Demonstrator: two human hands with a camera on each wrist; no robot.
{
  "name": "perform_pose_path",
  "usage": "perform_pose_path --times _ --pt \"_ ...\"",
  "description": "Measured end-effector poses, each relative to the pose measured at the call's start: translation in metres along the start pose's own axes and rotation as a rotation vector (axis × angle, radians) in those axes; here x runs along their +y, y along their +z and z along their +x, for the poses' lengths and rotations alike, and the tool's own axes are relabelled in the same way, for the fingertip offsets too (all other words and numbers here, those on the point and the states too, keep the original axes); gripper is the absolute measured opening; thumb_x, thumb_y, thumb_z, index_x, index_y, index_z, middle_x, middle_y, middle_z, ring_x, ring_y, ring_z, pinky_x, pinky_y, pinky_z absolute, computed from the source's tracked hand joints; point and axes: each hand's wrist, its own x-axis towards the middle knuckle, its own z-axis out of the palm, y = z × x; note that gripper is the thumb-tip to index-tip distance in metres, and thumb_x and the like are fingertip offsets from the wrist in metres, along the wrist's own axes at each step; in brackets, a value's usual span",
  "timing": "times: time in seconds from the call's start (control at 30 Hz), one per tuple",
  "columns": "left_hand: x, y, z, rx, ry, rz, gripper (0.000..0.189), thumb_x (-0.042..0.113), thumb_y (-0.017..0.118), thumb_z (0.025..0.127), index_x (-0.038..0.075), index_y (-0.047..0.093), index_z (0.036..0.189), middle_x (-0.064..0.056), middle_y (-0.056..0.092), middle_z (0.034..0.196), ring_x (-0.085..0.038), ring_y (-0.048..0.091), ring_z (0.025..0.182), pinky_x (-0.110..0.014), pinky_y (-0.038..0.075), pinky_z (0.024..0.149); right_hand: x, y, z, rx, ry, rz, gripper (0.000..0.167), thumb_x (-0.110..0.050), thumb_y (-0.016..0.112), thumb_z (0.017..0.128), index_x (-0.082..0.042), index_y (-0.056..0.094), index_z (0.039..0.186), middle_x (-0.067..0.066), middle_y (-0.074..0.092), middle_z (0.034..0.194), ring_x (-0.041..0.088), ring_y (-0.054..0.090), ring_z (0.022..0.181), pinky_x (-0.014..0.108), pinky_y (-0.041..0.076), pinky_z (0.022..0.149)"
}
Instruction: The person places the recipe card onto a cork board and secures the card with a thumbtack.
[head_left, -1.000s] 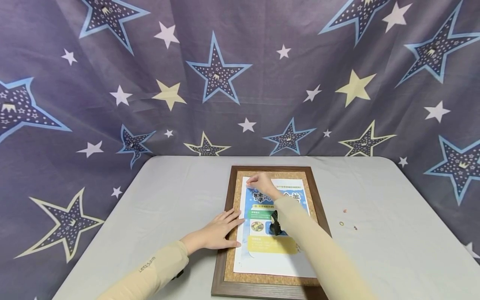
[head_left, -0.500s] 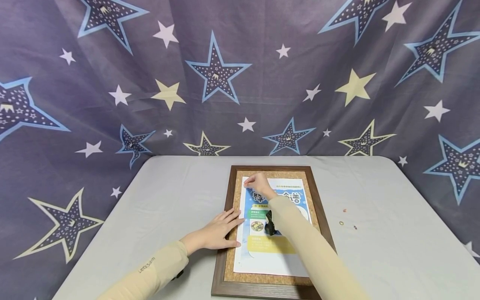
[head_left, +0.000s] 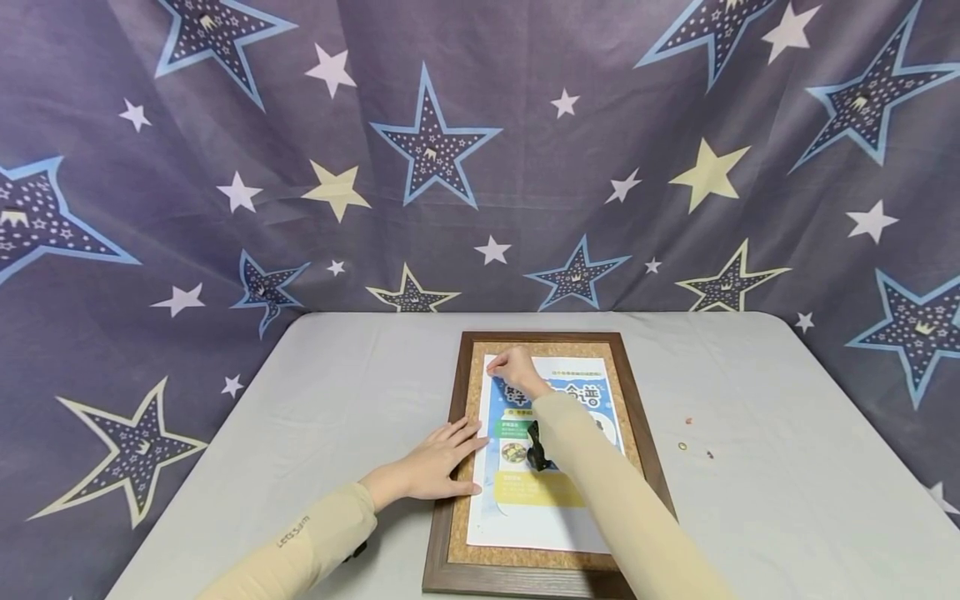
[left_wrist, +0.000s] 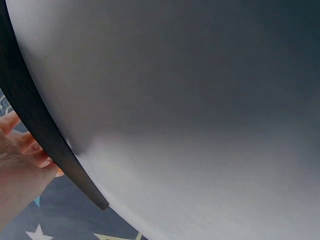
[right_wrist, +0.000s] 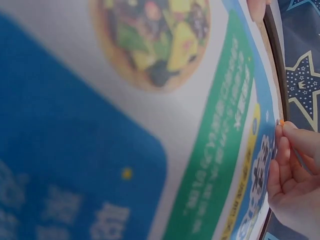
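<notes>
A printed poster with blue, green and yellow panels lies on a cork board in a dark brown wooden frame. My left hand rests spread over the frame's left side, fingertips on the poster's left edge. At the poster's upper left corner, my right hand pinches a small orange push pin between thumb and forefinger. The pin's pale tip shows against the paper in the right wrist view. The right sleeve covers part of the poster's lower right.
Right of the frame, several tiny items lie on the grey table cover: a reddish piece, a brass-coloured ring-like piece and a dark red piece. A star-patterned curtain stands behind the table.
My right hand has shifted slightly left, to the poster's upper left corner, and the forearm has swung left with it. My left hand has stayed put.
</notes>
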Motion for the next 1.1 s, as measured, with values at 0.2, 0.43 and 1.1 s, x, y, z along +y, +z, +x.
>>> perform_pose_path --times 0.2,0.43,1.1 --pt "0.0 0.001 0.001 0.007 0.002 0.006 0.07 0.053 0.047 0.084 0.012 0.031 0.138 -0.012 0.018 0.146 -0.03 0.01 0.134 -0.047 0.014 0.105 -0.054 -0.028 -0.03 -0.023 0.041 -0.002 0.008 -0.012 0.067 0.078 -0.007 0.073 0.078 0.006 0.068 0.08 0.016 0.06 0.071 0.028 0.048 0.066" --pt "0.0 0.001 0.0 0.01 0.001 0.008 0.07 0.053 0.047 0.084 0.012 0.032 0.138 -0.012 0.018 0.146 -0.031 0.01 0.134 -0.047 0.014 0.105 0.035 0.017 0.027 -0.026 -0.065 0.017 0.01 -0.031 0.07 0.075 -0.028 0.069 0.066 -0.012 0.063 0.069 0.004 0.055 0.063 0.022 0.046 0.058" --pt "0.0 0.002 0.001 0.012 0.004 -0.004 0.07 0.052 0.048 0.084 0.011 0.031 0.138 -0.013 0.019 0.145 -0.031 0.01 0.133 -0.048 0.014 0.105 -0.018 -0.011 -0.01 -0.034 -0.067 0.007 0.008 -0.018 0.068 0.078 -0.012 0.072 0.074 0.0 0.066 0.076 0.011 0.057 0.067 0.023 0.045 0.061"
